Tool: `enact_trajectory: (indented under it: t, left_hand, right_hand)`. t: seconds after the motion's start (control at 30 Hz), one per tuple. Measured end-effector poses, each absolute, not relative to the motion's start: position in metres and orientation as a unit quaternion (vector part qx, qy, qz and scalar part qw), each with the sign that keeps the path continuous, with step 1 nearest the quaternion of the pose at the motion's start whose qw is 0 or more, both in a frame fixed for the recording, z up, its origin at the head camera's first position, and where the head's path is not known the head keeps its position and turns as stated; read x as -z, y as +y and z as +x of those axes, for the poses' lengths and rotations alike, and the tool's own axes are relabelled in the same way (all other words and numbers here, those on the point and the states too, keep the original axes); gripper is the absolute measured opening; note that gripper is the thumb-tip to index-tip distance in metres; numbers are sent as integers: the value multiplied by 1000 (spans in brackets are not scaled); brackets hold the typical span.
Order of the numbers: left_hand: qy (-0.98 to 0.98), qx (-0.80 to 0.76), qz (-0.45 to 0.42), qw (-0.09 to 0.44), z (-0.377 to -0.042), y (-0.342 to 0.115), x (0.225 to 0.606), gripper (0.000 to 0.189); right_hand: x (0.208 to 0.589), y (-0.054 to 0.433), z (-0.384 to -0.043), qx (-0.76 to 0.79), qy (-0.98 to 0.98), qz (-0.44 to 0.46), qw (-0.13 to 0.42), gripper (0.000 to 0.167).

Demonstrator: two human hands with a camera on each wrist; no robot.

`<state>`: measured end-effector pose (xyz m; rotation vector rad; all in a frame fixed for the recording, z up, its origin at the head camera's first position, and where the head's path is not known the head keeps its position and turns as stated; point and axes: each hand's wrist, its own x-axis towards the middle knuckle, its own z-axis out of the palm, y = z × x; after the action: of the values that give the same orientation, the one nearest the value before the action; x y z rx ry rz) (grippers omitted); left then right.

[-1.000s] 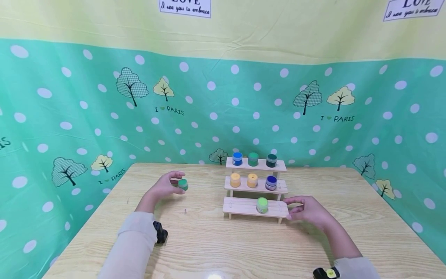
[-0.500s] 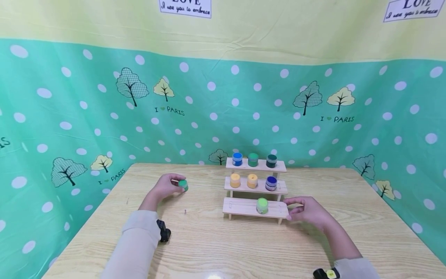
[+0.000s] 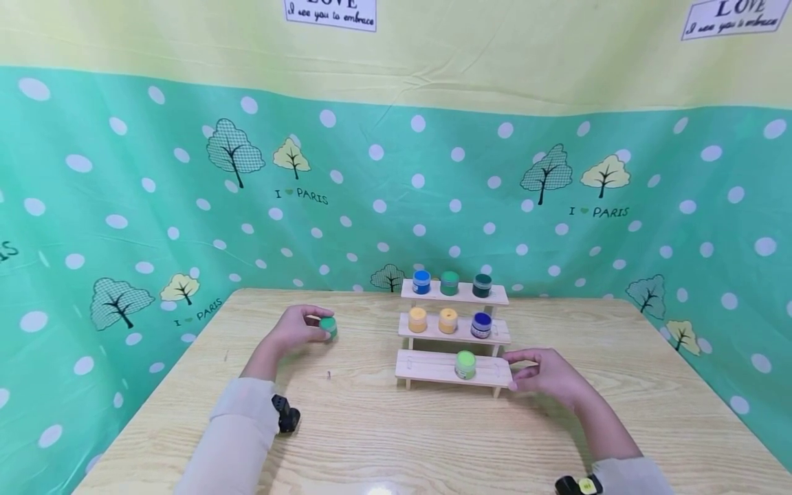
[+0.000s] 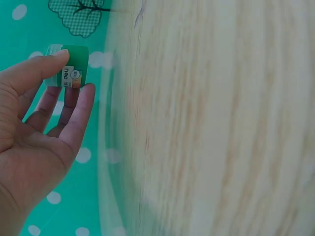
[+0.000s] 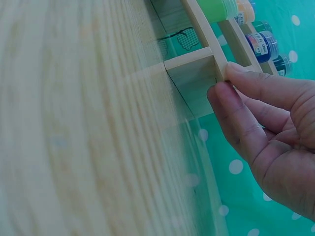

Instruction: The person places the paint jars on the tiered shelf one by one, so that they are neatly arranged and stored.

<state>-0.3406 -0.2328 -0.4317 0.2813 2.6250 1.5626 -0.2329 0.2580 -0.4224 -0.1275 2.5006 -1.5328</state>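
Note:
My left hand (image 3: 293, 328) pinches a small green paint jar (image 3: 329, 327) over the left part of the table. The left wrist view shows the thumb on one side of that jar's labelled wall and the fingertips on the other. On the right, my right hand (image 3: 551, 375) grips the right end of the lowest step of a three-tier wooden rack (image 3: 427, 364). In the right wrist view the thumb lies on top of the step's end, with fingertips below. A light green jar (image 3: 465, 365) stands on this step, right of its middle.
The middle step bears two yellow-orange jars (image 3: 448, 320) and a dark blue jar (image 3: 481, 325). On the top step stand a blue jar (image 3: 421, 282), a green jar (image 3: 449, 283) and a dark green jar (image 3: 482, 285). A patterned curtain (image 3: 346, 227) hangs behind the wooden table (image 3: 371, 433).
The left hand has shifted slightly, and the fingers now cover more of the green jar than a second ago. The right hand and the rack have stayed in place.

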Motion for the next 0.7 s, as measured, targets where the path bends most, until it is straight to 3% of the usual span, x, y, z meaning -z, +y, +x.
enact_trajectory:
  t: [0.7]
  left_hand:
    - [845,-515,143,19,-319,-218,418,46]
  right_hand:
    - [423,259,-233,523,844,-47,106,59]
